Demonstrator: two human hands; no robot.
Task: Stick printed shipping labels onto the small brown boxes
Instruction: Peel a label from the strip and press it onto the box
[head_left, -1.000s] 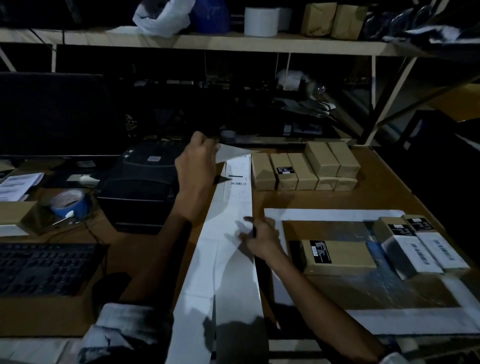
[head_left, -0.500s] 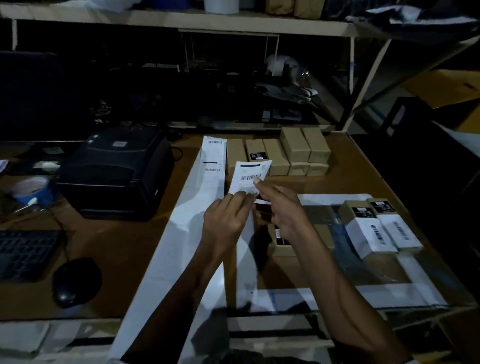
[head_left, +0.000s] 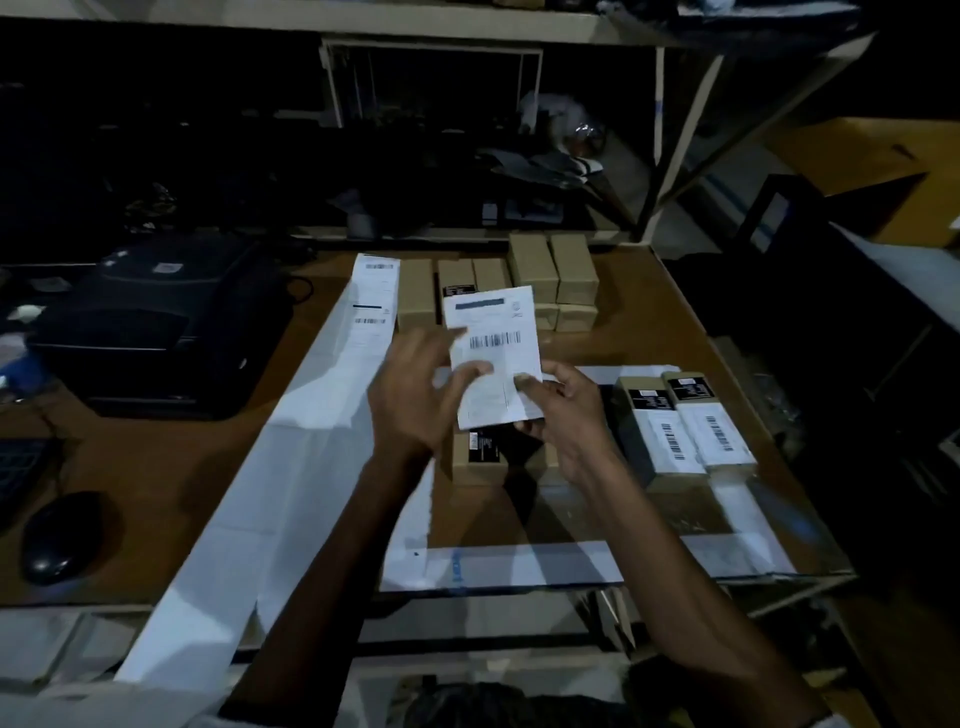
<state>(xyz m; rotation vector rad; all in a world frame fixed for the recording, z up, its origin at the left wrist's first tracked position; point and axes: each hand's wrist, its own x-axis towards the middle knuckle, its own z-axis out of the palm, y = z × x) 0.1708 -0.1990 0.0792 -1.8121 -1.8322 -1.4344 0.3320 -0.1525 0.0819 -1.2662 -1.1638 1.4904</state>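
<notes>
Both hands hold one peeled shipping label (head_left: 493, 353) upright: the right hand (head_left: 566, 415) pinches its lower corner, the left hand (head_left: 415, 395) fingers its edge. Directly beneath them lies an unlabelled brown box (head_left: 478, 460). Next, the label likely needs lowering squarely onto it.
</notes>
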